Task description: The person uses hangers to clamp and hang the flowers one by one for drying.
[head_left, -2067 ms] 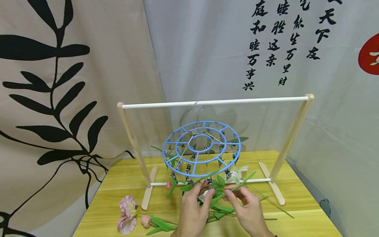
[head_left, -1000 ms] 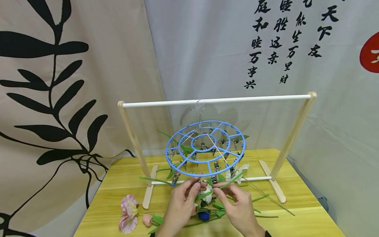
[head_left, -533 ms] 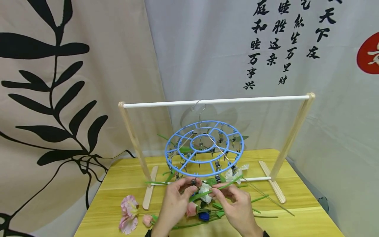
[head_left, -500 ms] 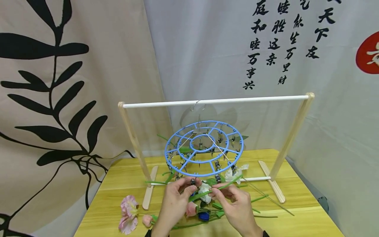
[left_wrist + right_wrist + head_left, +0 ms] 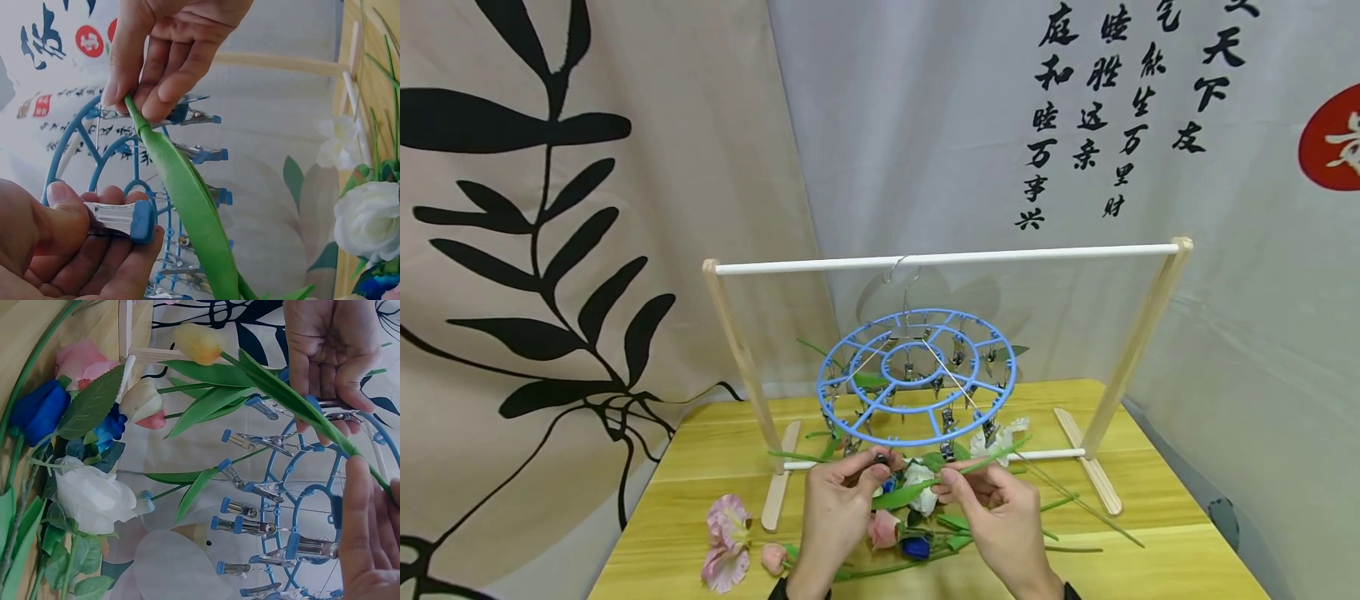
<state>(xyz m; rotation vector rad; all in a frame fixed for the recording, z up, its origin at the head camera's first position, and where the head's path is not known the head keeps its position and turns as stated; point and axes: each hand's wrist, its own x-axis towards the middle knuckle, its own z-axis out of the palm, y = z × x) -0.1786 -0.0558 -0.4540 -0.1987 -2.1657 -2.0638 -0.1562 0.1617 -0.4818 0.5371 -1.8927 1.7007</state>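
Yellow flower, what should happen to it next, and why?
I'd probably bring its stem to the metal clip, because the left grip holds that clip, the right grip has the stem, and the two are still apart.

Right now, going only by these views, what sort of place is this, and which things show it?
Indoors, probably a corner staged for tabletop work: printed cloth hangs behind a wood-grain table, and a round blue clip hanger hangs above the tabletop.
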